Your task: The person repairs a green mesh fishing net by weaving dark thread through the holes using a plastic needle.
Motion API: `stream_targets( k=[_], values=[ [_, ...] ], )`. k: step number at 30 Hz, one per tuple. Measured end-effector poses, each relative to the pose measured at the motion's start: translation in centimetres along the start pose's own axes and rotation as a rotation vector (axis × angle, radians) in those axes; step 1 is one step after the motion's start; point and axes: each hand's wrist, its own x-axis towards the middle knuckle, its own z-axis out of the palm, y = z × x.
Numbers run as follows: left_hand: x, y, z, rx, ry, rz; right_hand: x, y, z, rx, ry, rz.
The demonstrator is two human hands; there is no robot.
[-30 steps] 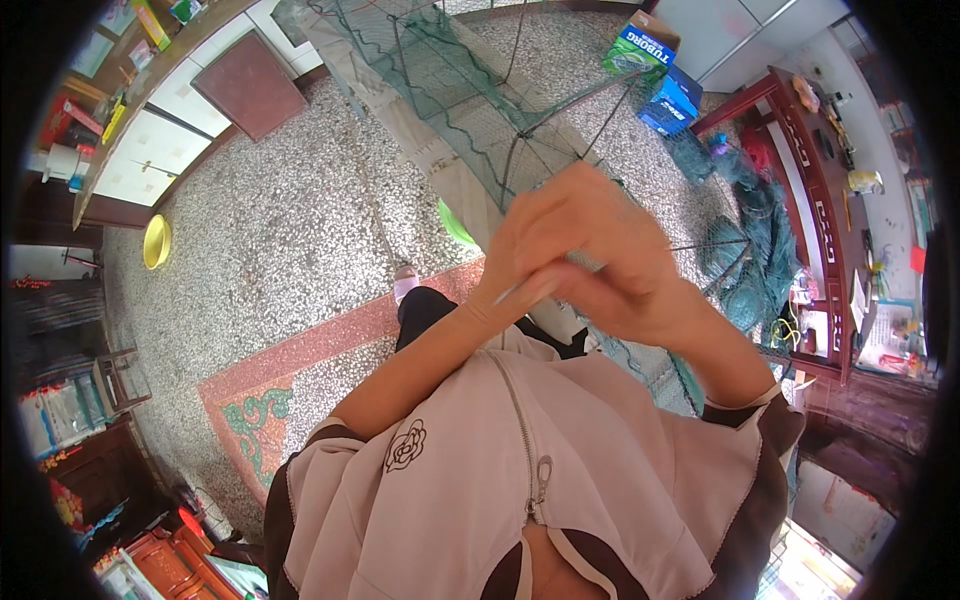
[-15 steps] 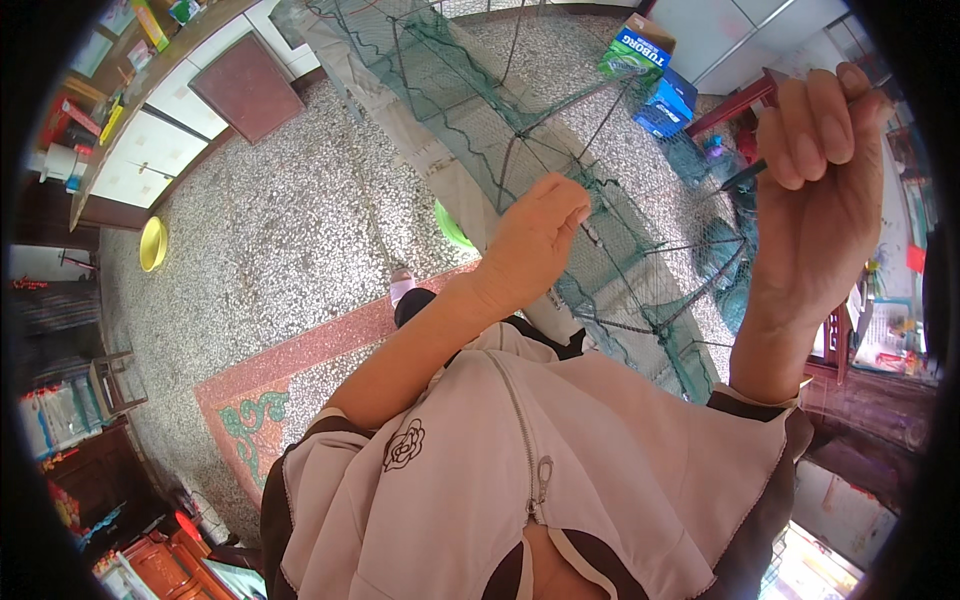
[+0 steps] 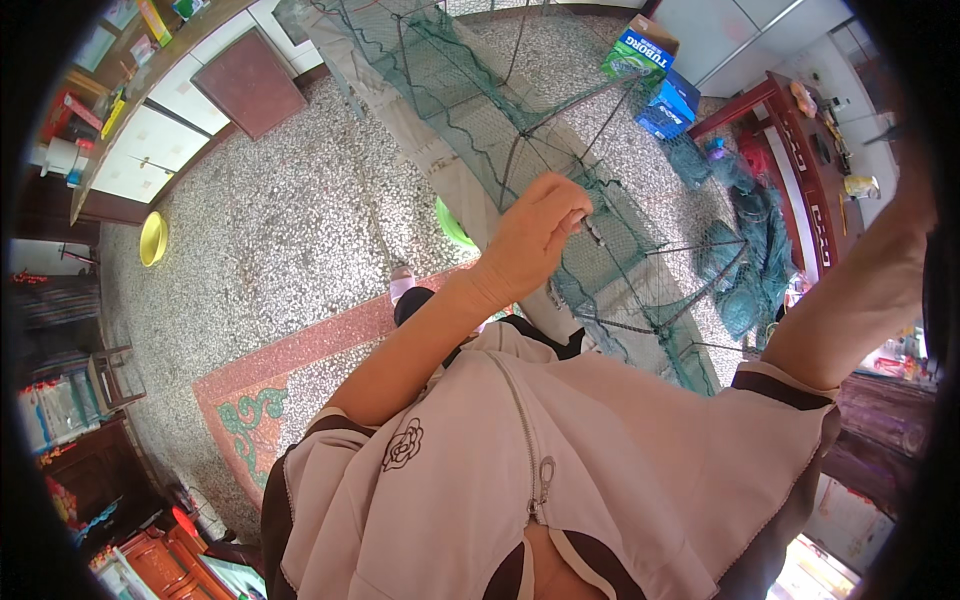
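Your left hand [image 3: 540,232] is curled closed, thumb against fingers — whatever it pinches is too small to tell. Your right forearm [image 3: 850,300] runs off the right edge; you cannot tell that hand's grip. Beneath your left hand stretches the long green mesh net with dark frame bars [image 3: 480,130]. Beside it, a bright-green, curved plastic basin [image 3: 453,224] is partly covered. Farther off stand a blue cardboard box [image 3: 668,108] and an open-topped green-and-blue cardboard box [image 3: 638,50] — white lettering on both, contents hidden. Far left sits a round yellow basin [image 3: 153,240].
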Motion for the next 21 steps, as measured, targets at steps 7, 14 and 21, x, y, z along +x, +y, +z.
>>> stream_targets(
  k=[7, 14, 21],
  values=[
    [0.1, -0.1, 0.2, -0.033, 0.001, -0.002, -1.5, 4.7, 2.0, -0.812, -0.182, -0.119],
    [-0.8, -0.6, -0.8, -0.017, 0.031, -0.03, -0.4, 7.0, 2.5, -1.136, -0.37, -0.14],
    [-0.3, 0.3, 0.2, -0.071, 0.008, -0.071, 1.0, 3.7, 0.6, -1.264, -0.32, -0.139]
  ],
)
